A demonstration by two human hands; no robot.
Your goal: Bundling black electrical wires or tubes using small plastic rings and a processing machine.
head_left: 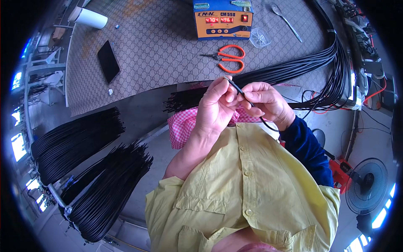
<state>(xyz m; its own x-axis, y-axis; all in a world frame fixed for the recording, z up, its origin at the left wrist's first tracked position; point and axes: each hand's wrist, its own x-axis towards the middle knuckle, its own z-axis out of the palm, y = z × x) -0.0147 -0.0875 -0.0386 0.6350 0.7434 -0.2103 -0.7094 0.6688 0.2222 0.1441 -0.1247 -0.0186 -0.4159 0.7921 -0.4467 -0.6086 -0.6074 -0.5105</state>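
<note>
Both of my hands meet in front of my chest, at the near edge of the table, on one thin black cable (263, 121). My left hand (214, 103) pinches it close to its upper end, thumb and fingers closed. Just to the right, my right hand (268, 101) grips the same cable between thumb and fingers. From there the cable curves down past my right wrist. Behind my hands, a thick bundle of black cables (289, 70) runs across the table toward the right. Orange-handled scissors (231, 59) lie just beyond my hands.
A blue and orange box with a red display (223, 25) stands at the back, beside a small clear dish (260, 38) and a spoon (287, 23). A phone (109, 61) and white cylinder (89, 18) lie left. Two black cable bundles (75, 145) hang lower left; a fan (366, 185) stands right.
</note>
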